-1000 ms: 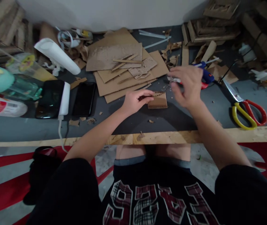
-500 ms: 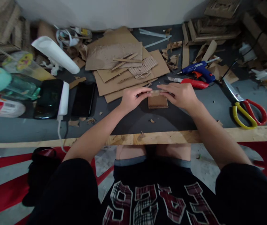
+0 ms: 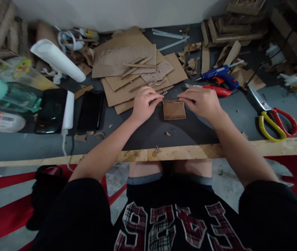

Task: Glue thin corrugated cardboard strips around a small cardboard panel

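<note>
A small cardboard square [image 3: 174,111] lies on the dark tabletop in front of me. Along its far edge runs a narrow corrugated cardboard strip [image 3: 171,100]. My left hand [image 3: 146,101] pinches the strip's left end between thumb and fingers. At the opposite end my right hand [image 3: 200,100] grips the strip in the same way, fingers pressed together. The strip appears to touch the square, though the exact contact is too small to make out. Behind the right hand lies a red utility knife [image 3: 220,91], its handle partly hidden by the hand.
Stacked cardboard sheets [image 3: 124,83] with loose strips lie behind my hands. At right are a blue glue gun [image 3: 220,77] and scissors [image 3: 271,115]. A black phone [image 3: 91,110], a white power bank [image 3: 68,111] and bottles [image 3: 2,120] stand or lie at left. The wooden table edge [image 3: 169,153] is nearest me.
Both hands have moved slightly, lowering the strip from above the square to its far edge. The fingers have drawn apart toward the strip's ends, so more of the square shows.
</note>
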`<state>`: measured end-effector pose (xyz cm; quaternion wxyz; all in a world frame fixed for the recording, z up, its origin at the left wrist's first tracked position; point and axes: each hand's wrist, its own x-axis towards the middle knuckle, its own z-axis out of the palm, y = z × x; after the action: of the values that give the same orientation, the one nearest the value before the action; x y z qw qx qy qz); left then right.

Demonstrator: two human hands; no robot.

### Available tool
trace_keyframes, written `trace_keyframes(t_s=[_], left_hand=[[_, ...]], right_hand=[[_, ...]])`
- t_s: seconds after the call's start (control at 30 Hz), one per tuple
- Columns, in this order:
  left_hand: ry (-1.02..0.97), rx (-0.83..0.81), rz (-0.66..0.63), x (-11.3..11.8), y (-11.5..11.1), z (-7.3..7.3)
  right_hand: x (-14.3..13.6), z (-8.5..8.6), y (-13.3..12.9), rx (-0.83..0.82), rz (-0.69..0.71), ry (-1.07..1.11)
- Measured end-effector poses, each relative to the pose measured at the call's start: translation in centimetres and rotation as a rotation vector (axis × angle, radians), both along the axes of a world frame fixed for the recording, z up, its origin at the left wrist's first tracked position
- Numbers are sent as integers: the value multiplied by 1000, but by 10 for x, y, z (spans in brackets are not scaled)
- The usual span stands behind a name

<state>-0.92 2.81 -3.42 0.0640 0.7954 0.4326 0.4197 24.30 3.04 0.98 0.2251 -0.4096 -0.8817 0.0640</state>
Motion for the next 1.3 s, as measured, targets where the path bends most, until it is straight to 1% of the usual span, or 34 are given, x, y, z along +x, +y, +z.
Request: trace_keyframes(t_s=[0.13, 0.27, 0.4, 0.57, 0.83, 1.0, 1.17, 1.3], left_hand=[[55, -18, 20, 2, 1, -4], [62, -42, 57, 5, -1, -3], [106, -96, 57, 5, -2, -1], [155, -123, 56, 5, -2, -3], [184, -138, 95, 5, -3, -2], [152, -124, 93, 5, -2, -4], [94, -163, 79, 4, 0, -7], [60, -184, 85, 3, 0, -7]], right_hand=[[-2, -1, 0, -2, -17, 1], [-4, 2, -2, -4, -91, -18], [-6, 4, -2, -45, -142, -62], [-8, 5, -3, -78, -123, -105], [-8, 5, -4, -70, -122, -126], [-7, 2, -2, -49, -116, -109], [-7, -2, -1, -23, -101, -92], [-7, -2, -1, -43, -117, -90]])
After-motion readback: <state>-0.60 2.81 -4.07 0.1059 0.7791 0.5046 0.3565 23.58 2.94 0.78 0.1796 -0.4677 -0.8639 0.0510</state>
